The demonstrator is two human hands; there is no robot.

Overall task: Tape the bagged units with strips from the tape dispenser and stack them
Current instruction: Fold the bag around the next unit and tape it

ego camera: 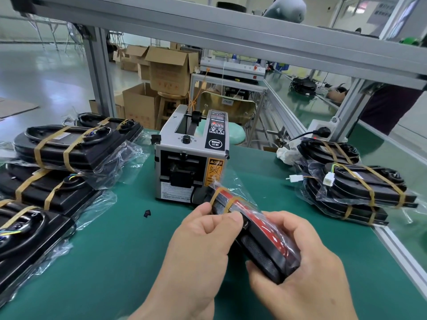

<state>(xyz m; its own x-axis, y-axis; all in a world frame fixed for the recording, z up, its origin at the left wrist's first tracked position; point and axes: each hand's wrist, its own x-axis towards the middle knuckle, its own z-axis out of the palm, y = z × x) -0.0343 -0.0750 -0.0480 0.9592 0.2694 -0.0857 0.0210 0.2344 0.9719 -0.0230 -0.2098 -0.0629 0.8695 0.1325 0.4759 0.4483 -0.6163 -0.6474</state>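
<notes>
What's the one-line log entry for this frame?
left hand: pinches bagged unit at taped end | right hand: grips its near end | tape dispenser: behind, untouched | left stack, right stack: taped

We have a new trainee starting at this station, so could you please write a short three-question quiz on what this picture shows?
1. True or false: the left hand and the right hand both hold the bagged unit.
2. Where does the tape dispenser stand?
A) on top of a stack of units
B) on the green mat, just beyond the held unit
C) on the overhead shelf
3. Fill in: the held unit shows ___ brown tape strips wrapped near its far end.

Key: 1 true; 2 B; 3 two.
</notes>
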